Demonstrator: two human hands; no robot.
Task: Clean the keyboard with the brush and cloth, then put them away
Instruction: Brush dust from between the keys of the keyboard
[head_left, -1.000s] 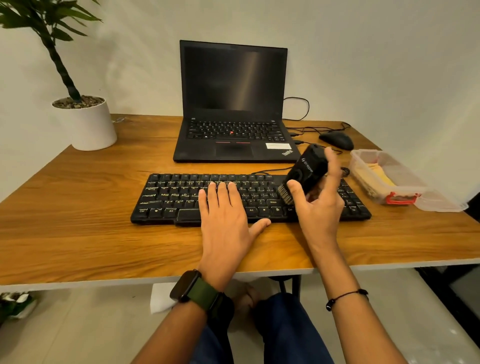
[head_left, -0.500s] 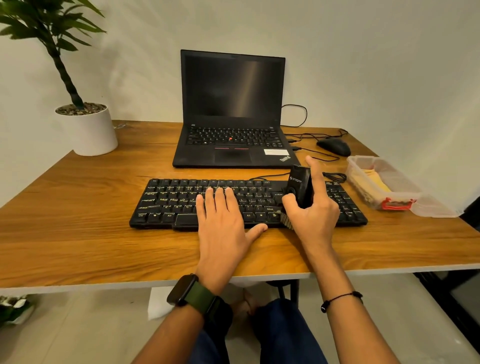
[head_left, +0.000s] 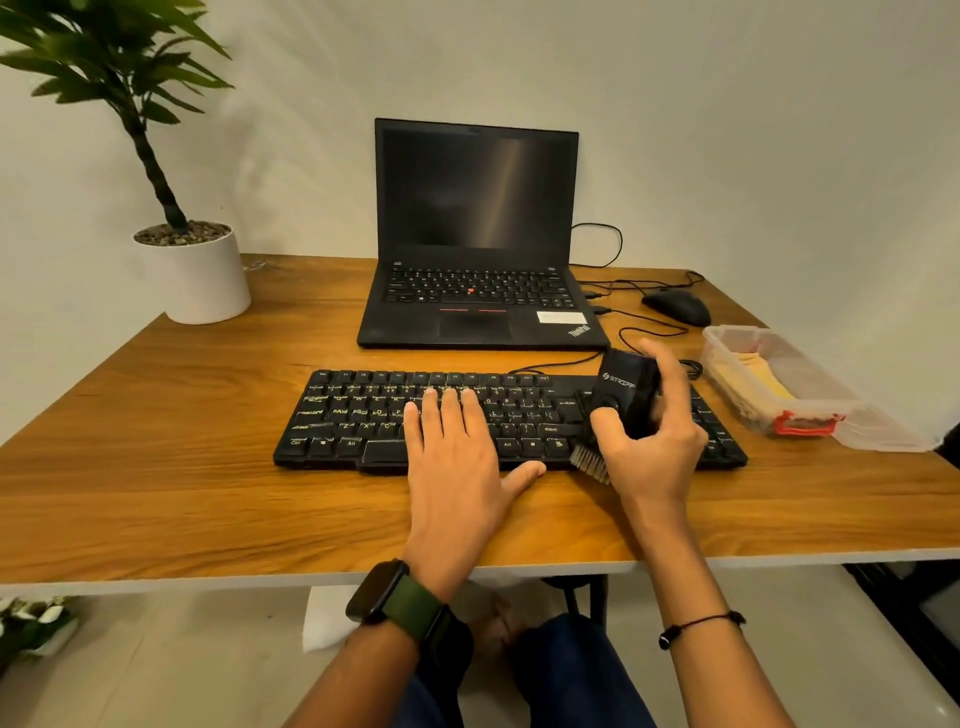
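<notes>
Since half a second ago the brush (head_left: 621, 402) has slid a little to the right along the keyboard (head_left: 363, 415), and the index finger that stood straight up then now leans over the top of the black handle. The right hand (head_left: 654, 441) grasps that handle, thumb pressed on its near face and fingers wrapped round the far side, while the pale bristles poke out below the thumb and touch the keyboard's front edge near its right end. The left hand (head_left: 457, 452) has not shifted: it lies flat and relaxed, palm down, fingers straight on the middle keys and thumb spread out over the wooden desk (head_left: 156, 493), holding nothing. The keyboard sits across the desk in front of the person, its cable running back toward an open laptop (head_left: 475, 244) with a dark screen. To the right, a clear plastic container (head_left: 769, 384) with a red clasp holds something yellow (the cloth, perhaps, though it cannot be told for sure). A black mouse (head_left: 675, 306) lies behind the container, and a potted plant (head_left: 195, 275) stands at the far left corner.
</notes>
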